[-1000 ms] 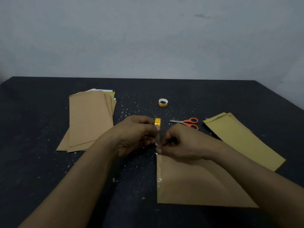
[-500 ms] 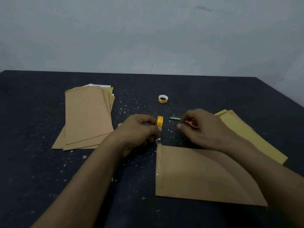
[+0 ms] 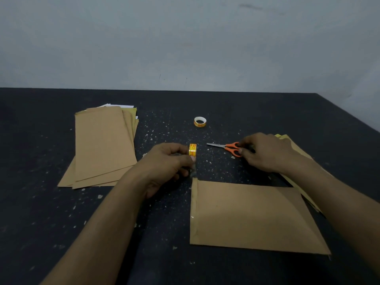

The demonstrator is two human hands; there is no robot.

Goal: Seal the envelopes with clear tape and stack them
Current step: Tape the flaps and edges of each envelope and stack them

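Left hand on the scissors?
No, the left hand holds the tape roll; the right hand is on the scissors handles.

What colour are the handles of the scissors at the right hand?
Orange, on the scissors; shown best in the head view.

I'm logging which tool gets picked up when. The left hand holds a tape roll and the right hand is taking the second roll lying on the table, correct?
Not quite. The left hand does hold a tape roll, but the right hand is at the scissors, pinching their orange handles. The second roll lies untouched farther back on the table. The head view shows this.
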